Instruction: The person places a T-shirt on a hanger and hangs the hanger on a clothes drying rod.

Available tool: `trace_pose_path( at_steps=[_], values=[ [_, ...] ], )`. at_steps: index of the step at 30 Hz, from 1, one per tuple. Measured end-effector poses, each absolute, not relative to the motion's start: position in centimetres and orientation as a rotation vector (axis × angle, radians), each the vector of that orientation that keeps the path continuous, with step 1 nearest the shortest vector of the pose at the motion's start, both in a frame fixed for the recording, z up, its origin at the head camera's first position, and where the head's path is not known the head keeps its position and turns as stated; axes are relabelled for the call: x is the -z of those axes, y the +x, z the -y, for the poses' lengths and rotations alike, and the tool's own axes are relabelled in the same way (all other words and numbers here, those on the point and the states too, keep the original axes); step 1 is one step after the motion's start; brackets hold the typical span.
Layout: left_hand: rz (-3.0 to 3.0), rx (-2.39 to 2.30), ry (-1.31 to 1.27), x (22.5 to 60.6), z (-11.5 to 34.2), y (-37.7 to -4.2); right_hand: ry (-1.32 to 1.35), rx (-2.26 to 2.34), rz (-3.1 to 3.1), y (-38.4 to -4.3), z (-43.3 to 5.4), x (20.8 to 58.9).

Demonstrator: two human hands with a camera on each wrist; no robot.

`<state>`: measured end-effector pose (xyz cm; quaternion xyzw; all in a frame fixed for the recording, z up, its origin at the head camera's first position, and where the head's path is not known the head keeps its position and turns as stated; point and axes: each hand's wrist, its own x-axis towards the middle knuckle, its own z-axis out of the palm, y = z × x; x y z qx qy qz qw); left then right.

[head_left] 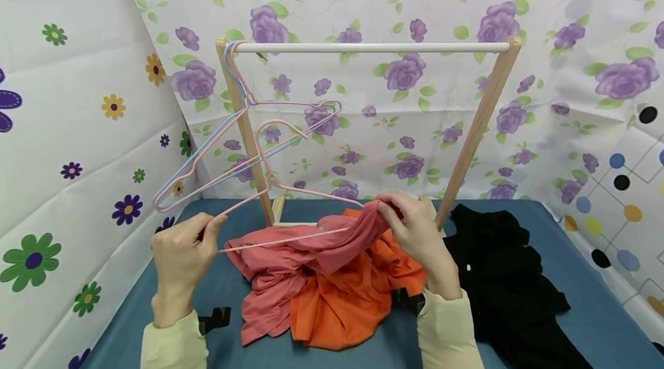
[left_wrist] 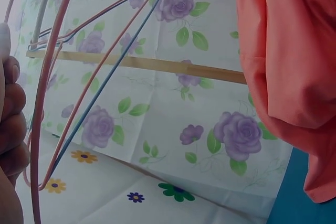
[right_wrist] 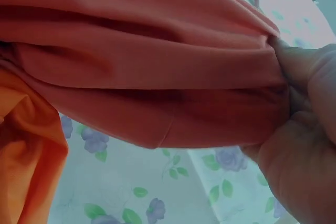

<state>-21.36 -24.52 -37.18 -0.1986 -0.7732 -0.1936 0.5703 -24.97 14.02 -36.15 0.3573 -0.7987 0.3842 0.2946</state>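
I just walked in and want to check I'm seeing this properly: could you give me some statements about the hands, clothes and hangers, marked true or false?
1. The left-hand grip holds a pink hanger. True.
2. The right-hand grip pinches the orange garment. False: it pinches the coral garment.
3. In the head view, two other hangers hang at the left end of the white rail. True.
4. The black garment lies under the coral one. False: it lies apart from it, at the right of the head view.
5. The orange garment is partly covered by the coral one. True.
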Motion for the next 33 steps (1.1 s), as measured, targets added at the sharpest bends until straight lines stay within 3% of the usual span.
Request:
trace_pose_path(
  at_steps=[18, 33],
  values=[
    [1.786, 0.414, -0.385, 37.0, 24.1, -21.6, 0.993, -0.741, 2.136, -24.5, -12.3, 35.6],
    [1.812, 0.431, -0.38, 37.5, 23.7, -21.7, 0.826, -0.572, 2.102, -24.3, -11.0, 35.7]
  ],
)
